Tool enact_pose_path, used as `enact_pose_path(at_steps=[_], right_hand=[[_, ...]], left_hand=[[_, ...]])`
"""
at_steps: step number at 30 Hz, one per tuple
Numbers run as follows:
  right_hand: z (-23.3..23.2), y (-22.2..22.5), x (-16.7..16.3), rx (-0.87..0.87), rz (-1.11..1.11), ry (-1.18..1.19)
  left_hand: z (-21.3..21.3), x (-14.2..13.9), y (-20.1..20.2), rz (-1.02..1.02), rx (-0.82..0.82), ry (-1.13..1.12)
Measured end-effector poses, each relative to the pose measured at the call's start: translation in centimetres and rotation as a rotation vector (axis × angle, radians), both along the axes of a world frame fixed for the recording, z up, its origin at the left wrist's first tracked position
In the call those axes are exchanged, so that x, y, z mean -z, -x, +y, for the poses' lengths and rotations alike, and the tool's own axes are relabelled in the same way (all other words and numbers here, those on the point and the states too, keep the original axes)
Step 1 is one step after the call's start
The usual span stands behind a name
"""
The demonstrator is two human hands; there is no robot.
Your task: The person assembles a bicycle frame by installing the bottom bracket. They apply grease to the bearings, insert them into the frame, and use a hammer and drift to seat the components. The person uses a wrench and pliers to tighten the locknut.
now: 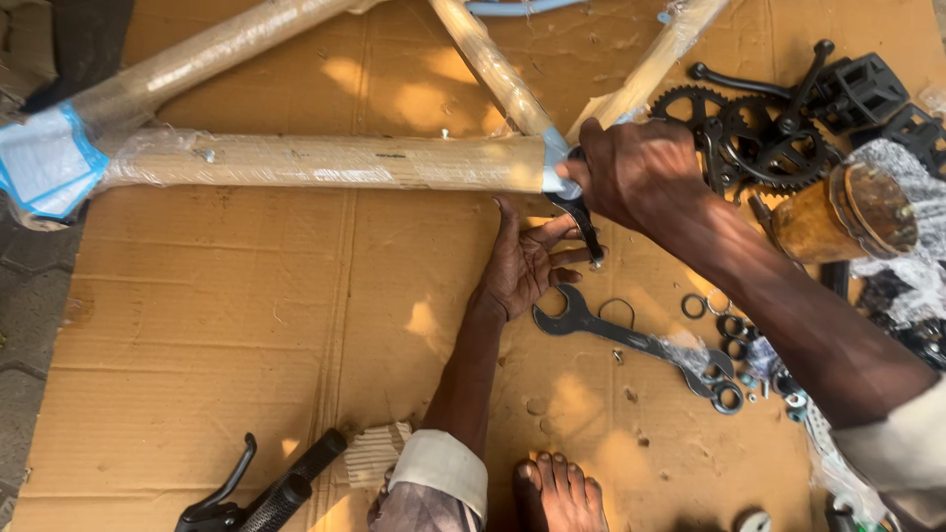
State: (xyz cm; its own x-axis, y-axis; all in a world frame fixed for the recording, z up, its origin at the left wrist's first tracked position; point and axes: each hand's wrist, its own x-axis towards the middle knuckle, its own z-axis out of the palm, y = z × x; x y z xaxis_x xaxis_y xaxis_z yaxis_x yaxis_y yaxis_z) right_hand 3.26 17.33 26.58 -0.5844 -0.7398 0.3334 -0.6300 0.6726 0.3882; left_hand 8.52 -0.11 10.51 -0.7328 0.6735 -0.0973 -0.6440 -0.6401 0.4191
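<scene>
A bicycle frame [325, 161], its tubes wrapped in brown paper and clear film, lies across a sheet of cardboard [227, 325]. My right hand [636, 169] grips a dark metal wrench [583, 219] at the frame's bottom junction, where light blue paint shows. My left hand [524, 261] lies palm up under that junction, fingers spread, touching the frame and the wrench's lower end. A flat spanner [616, 332] with hooked jaws lies on the cardboard just right of my left hand.
Black chainrings with a crank [764, 133] and pedals [867, 89] lie at the upper right, beside a rusty grease tin [838, 212]. Rings, washers and nuts [731, 340] are scattered at right. Handlebar grips with brake levers [276, 488] and my bare foot [560, 493] are at the bottom edge.
</scene>
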Motion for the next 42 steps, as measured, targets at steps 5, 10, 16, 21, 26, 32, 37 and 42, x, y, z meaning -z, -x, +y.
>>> enact_pose_path(at_steps=[5, 10, 16, 21, 26, 32, 37, 42], right_hand=[[-0.5, 0.1, 1.1, 0.091, -0.052, 0.106], [-0.7, -0.6, 0.9, 0.039, 0.246, -0.073], [-0.5, -1.3, 2.0, 0.107, -0.106, 0.398], [-2.0, -1.1, 4.0, 0.204, 0.181, 0.454], [-2.3, -1.4, 5.3, 0.3, 0.133, 0.57], [-3.3, -1.8, 5.7, 0.426, 0.048, 0.769], [-5.0, -1.2, 8.1, 0.723, 0.225, -0.049], [-1.8, 0.3, 6.8, 0.484, -0.342, 0.503]], left_hand=[[-0.1, 0.0, 0.0, 0.002, -0.002, 0.001], [0.0, 0.7, 0.0, 0.017, 0.012, 0.019], [0.7, 2.3, -0.1, -0.081, -0.025, 0.026], [0.7, 2.4, -0.6, -0.077, -0.023, -0.012], [0.6, 2.1, -0.7, -0.075, -0.029, -0.041], [0.2, 3.6, -0.5, -0.14, -0.09, -0.073], [0.3, 3.9, 0.0, -0.371, -0.104, -0.071], [0.3, 2.8, -0.2, -0.12, -0.014, -0.014]])
